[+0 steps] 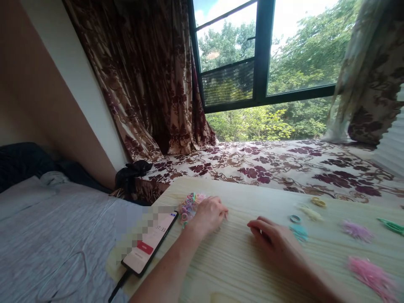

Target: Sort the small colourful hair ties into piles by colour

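A mixed heap of small coloured hair ties (188, 206) lies at the table's far left. My left hand (208, 214) is beside the heap and partly covers it. Its fingers are bent together in a pinch, and whatever is between them is too small to make out. Nearer the middle, my right hand (274, 237) rests low over the wood, fingers loosely curved with a gap at the thumb and nothing visible in them. Close behind it are a teal bunch of ties (299, 232) and a dark teal ring (295, 219).
Further right lie yellow ties (318, 202), a pale cream bunch (312, 213), a lilac bunch (358, 230), a pink bunch (374, 275) and green ties (391, 226). A phone (151, 244) with a cable sits at the table's left edge, next to a bed (57, 235). A patterned window seat (268, 164) borders the back.
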